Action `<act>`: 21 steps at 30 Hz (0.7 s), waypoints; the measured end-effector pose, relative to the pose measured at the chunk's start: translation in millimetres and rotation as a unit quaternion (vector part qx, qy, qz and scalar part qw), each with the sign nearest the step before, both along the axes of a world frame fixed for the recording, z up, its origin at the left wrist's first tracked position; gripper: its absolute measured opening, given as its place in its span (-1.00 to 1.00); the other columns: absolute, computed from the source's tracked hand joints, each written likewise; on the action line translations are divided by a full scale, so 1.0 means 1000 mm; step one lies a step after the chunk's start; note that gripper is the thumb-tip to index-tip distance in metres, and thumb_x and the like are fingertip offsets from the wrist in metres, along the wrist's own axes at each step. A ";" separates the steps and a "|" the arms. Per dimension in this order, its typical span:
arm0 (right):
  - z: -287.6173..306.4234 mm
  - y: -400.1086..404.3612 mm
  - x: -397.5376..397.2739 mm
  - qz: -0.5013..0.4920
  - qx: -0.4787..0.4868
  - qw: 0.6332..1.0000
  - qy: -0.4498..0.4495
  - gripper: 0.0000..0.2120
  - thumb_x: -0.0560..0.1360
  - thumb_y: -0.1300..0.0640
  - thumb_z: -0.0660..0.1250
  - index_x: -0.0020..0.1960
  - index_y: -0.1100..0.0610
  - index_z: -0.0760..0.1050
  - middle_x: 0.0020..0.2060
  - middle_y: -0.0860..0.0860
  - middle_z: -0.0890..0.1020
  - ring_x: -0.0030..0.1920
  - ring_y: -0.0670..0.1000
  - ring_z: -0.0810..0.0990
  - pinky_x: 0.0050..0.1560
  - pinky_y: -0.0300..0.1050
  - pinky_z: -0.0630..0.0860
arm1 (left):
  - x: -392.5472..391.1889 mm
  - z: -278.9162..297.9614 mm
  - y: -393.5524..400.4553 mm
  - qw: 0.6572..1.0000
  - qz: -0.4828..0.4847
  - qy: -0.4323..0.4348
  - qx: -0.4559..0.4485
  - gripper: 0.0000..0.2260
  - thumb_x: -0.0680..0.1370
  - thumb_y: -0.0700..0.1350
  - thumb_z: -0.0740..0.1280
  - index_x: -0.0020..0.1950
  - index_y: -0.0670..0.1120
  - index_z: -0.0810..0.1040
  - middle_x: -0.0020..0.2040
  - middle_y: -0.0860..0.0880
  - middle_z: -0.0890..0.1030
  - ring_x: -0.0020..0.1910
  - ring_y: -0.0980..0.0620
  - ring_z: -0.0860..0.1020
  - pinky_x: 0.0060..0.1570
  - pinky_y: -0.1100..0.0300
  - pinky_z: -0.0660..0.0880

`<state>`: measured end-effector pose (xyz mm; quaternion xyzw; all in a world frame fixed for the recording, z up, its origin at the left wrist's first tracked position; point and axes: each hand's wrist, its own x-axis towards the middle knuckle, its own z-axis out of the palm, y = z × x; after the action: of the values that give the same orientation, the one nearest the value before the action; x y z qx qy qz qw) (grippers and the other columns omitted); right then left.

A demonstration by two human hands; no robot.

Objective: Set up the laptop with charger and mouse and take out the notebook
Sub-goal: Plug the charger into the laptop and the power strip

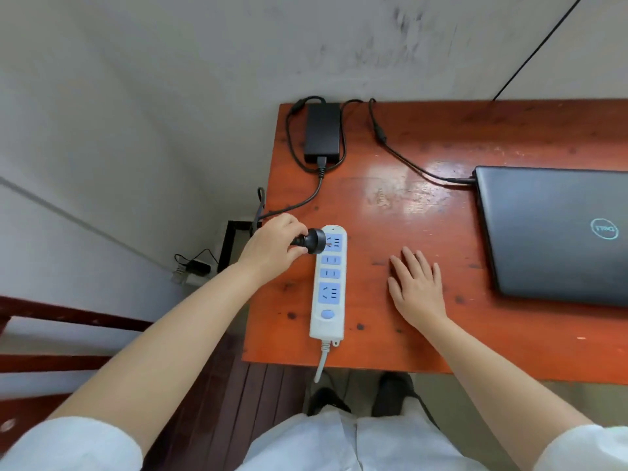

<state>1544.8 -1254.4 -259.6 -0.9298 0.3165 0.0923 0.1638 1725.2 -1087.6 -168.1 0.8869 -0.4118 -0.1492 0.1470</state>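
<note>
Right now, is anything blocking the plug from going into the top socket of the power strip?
Nothing visible is in the way. The left hand holds the black plug right at the top socket of the power strip, its prongs at the slots. The right hand lies flat on the table, apart from the strip.

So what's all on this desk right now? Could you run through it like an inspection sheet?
Surface: orange-red wooden table, worn and spotted.
Job's things: closed laptop; charger brick; white power strip. Mouse, notebook: nothing seen.
Clutter: nothing seen.
Hands: left hand holds the plug at the strip's top socket; right hand flat on the table.
Cables: charger lead in the laptop.
Surroundings: grey wall.
</note>
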 end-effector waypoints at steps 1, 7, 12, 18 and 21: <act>-0.002 0.005 -0.002 -0.007 -0.010 1.000 0.005 -0.46 0.55 -0.09 -0.15 0.48 0.05 0.16 0.52 0.04 0.12 0.53 0.09 0.00 0.51 0.11 -0.08 | 0.001 -0.002 0.006 1.000 -0.010 -0.008 0.001 -0.75 0.52 -0.20 0.35 0.18 -0.22 0.54 0.16 -0.16 0.58 0.15 -0.13 0.50 0.12 0.04 0.43; -0.006 0.011 -0.003 -0.019 -0.043 0.999 0.006 -0.19 0.34 -0.16 -0.41 0.48 0.03 0.15 0.52 0.02 0.14 0.53 0.08 0.02 0.51 0.10 -0.05 | 0.001 -0.004 0.011 1.000 0.014 0.008 -0.024 -0.71 0.57 -0.24 0.28 0.29 -0.24 0.48 0.22 -0.19 0.58 0.21 -0.16 0.52 0.18 0.04 0.44; -0.007 0.011 -0.003 -0.028 -0.038 0.999 -0.009 -0.21 0.34 -0.16 -0.37 0.46 0.03 0.20 0.51 0.03 0.18 0.53 0.08 0.06 0.51 0.11 -0.03 | 0.011 -0.011 -0.002 0.997 0.008 0.058 0.048 -0.79 0.60 -0.19 0.20 0.15 -0.23 0.54 0.05 -0.18 0.64 0.02 -0.14 0.56 -0.06 0.04 0.45; -0.008 0.009 -0.004 -0.029 -0.031 0.999 -0.024 -0.22 0.36 -0.16 -0.34 0.45 0.04 0.23 0.50 0.03 0.21 0.52 0.09 0.09 0.51 0.11 -0.02 | 0.029 -0.010 -0.030 0.987 -0.021 0.118 0.107 -0.76 0.61 -0.17 0.18 0.11 -0.29 0.56 -0.08 -0.21 0.62 -0.15 -0.09 0.50 -0.15 0.11 0.34; -0.008 0.008 -0.004 -0.029 -0.032 0.999 -0.027 -0.27 0.39 -0.14 -0.29 0.43 0.06 0.28 0.48 0.06 0.27 0.50 0.11 0.15 0.49 0.15 0.04 | 0.035 -0.001 -0.042 0.983 -0.046 0.108 0.141 -0.76 0.61 -0.17 0.19 0.15 -0.23 0.57 -0.09 -0.17 0.61 -0.19 -0.06 0.48 -0.16 0.12 0.36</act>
<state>1541.2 -1246.2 -267.6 -0.9271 0.3416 0.0526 0.1453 1759.7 -1130.0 -168.8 0.8572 -0.4089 -0.3078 0.0567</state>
